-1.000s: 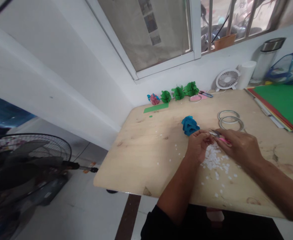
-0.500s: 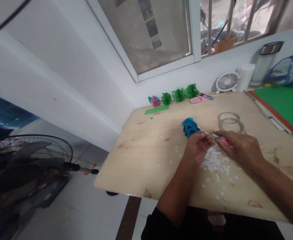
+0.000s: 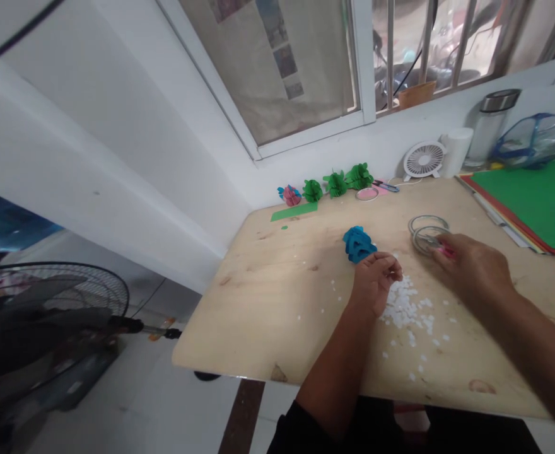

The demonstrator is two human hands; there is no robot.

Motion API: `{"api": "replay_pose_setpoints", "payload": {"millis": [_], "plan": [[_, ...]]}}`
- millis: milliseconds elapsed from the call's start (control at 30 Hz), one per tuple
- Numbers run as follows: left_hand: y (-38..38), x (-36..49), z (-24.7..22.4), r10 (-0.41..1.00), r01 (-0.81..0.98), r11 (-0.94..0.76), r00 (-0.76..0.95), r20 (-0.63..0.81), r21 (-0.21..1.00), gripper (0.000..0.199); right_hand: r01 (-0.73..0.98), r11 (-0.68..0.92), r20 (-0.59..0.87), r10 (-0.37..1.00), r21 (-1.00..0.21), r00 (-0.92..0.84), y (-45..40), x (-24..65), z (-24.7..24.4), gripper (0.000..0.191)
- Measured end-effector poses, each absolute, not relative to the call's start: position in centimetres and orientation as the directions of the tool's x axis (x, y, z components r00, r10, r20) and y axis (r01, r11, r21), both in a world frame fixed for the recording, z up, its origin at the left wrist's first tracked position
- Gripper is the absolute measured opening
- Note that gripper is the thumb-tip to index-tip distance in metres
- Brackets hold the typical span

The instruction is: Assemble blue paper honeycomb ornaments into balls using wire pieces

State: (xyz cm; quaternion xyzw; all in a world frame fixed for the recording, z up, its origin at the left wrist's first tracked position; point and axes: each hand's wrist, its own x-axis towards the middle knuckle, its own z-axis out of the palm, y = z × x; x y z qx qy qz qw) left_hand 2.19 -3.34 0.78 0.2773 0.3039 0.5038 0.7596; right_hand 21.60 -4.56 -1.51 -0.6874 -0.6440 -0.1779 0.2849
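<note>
My left hand point(image 3: 376, 277) is closed in a pinch just above the pile of small white pieces point(image 3: 403, 306). Anything between its fingertips is too small to make out. A blue folded-paper shape point(image 3: 359, 244) lies directly behind these fingers. My right hand point(image 3: 476, 268) grips a pink-handled tool point(image 3: 445, 250) with a metal tip. Motion blur hides the tool's exact kind. Its tip overlaps the nearer of two silver rings point(image 3: 429, 217) in this view; whether they touch I cannot tell.
Along the wall stand several green paper shapes point(image 3: 337, 183) and a pink and blue one point(image 3: 291, 195). A green strip point(image 3: 294, 212) lies before them. Farther right are a small white fan point(image 3: 424, 159), a bottle point(image 3: 490, 126) and stacked coloured sheets point(image 3: 537, 202).
My right hand has moved right, away from my left hand, carrying the pink-handled tool toward the rings. My left hand stays nearly in place, still pinched.
</note>
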Motion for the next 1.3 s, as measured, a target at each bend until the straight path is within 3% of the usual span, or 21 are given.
{"api": "replay_pose_setpoints", "payload": {"millis": [133, 333, 567, 633, 733, 800, 1033, 1300], "plan": [[-3.5, 2.2, 0.9, 0.933, -0.588, 0.345, 0.302, -0.197, 0.731, 0.029, 0.984, -0.072, 0.559, 0.815, -0.161, 0.151, -4.1, 22.9, -1.9, 0.018], [-3.5, 2.4, 0.7, 0.933, -0.589, 0.338, 0.315, -0.176, 0.734, 0.030, 0.996, -0.047, 0.600, 0.795, -0.077, 0.085, -3.5, 23.8, -3.1, 0.026], [-3.2, 2.7, 0.2, 0.959, -0.550, 0.253, 0.250, -0.132, 0.796, 0.028, 0.996, -0.053, 0.642, 0.762, -0.073, 0.088, -3.5, 24.3, -3.3, 0.027], [-3.2, 2.7, 0.2, 0.968, -0.529, 0.220, 0.219, -0.119, 0.820, 0.024, 0.986, -0.008, 0.666, 0.737, -0.167, 0.118, -3.7, 23.8, -2.6, 0.031], [-3.2, 2.8, 0.2, 0.978, -0.500, 0.179, 0.185, -0.098, 0.847, 0.019, 0.849, 0.185, 0.629, 0.750, -0.495, 0.204, -4.2, 22.0, -1.4, 0.025], [-3.3, 2.8, 0.2, 0.982, -0.482, 0.154, 0.173, -0.079, 0.863, 0.017, 0.719, 0.298, 0.561, 0.813, -0.628, 0.153, -4.7, 20.6, -0.7, 0.022], [-3.6, 3.0, 0.2, 0.985, -0.399, 0.110, 0.170, -0.045, 0.910, 0.017, 0.617, 0.382, 0.495, 0.869, -0.688, 0.013, -5.7, 18.3, 0.4, 0.023], [-3.7, 3.2, -0.2, 0.983, -0.311, 0.077, 0.184, -0.020, 0.947, 0.017, 0.571, 0.308, 0.416, 0.907, -0.761, 0.066, -5.9, 17.9, 0.7, 0.027]]}}
